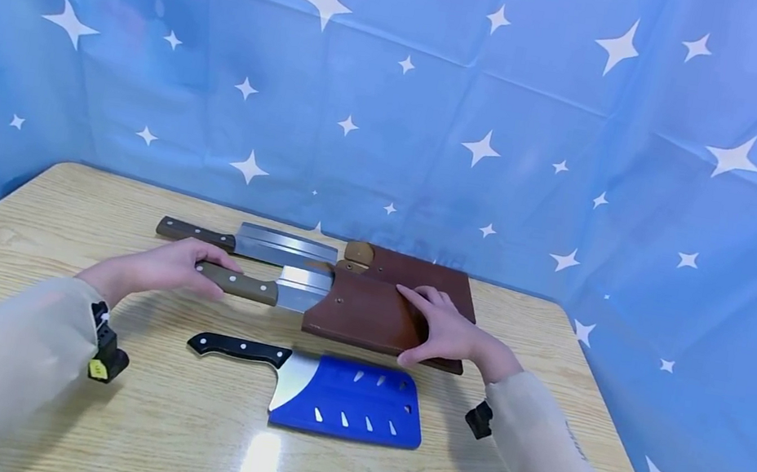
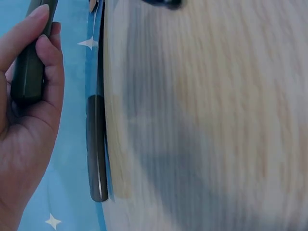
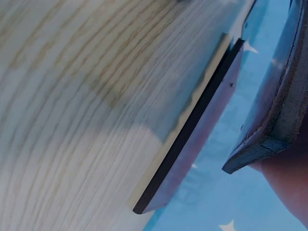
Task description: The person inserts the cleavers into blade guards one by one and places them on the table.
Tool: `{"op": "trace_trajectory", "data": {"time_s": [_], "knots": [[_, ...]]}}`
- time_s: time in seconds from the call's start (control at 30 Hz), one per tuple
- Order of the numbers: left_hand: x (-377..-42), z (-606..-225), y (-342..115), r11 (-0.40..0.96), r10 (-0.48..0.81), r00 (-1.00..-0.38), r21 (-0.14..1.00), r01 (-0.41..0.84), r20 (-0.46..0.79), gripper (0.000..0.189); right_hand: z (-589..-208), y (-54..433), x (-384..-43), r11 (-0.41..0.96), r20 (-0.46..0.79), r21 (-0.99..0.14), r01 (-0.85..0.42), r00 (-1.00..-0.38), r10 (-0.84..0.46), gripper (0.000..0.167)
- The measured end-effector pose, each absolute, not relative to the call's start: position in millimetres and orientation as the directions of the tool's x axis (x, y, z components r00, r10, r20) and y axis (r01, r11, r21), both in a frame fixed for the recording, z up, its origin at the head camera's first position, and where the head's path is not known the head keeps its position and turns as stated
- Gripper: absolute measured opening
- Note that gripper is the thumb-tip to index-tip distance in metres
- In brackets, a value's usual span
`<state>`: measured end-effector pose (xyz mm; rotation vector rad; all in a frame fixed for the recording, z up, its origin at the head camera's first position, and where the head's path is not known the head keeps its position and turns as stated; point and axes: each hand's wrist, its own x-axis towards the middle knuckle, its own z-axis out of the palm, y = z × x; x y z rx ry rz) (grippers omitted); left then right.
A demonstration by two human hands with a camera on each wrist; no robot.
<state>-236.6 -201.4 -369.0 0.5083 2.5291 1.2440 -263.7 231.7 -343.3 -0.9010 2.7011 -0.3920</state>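
My left hand (image 1: 174, 268) grips the brown handle (image 1: 242, 285) of a cleaver, thumb and fingers wrapped round it in the left wrist view. Part of its steel blade (image 1: 301, 290) shows; the rest is hidden inside a brown leather sheath (image 1: 363, 309). Across that sheath my right hand (image 1: 450, 331) holds on, thumb at the near edge and fingers over the far one. The right wrist view shows the sheath (image 3: 269, 115) raised off the table, its stitched edge towards the camera.
Behind lie a second cleaver (image 1: 287, 246) with a dark handle and another brown sheath (image 1: 410, 270). Nearer, a black-handled cleaver (image 1: 242, 349) wears a blue slotted blade cover (image 1: 352, 403). A blue starred cloth (image 1: 361, 159) hangs along the wooden table's (image 1: 182, 444) back and right.
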Motion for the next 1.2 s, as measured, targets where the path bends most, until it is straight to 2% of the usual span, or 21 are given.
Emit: {"op": "trace_trajectory", "data": {"time_s": [1.2], "knots": [[-250.0,-370.8,-168.4,0.526,0.458,-0.881,0.835,0.164,-0.115,0.044,-344.5,219.9,-269.0,0.774,-0.16,-0.335,-0.538,-0.777,-0.609,0.105]]}}
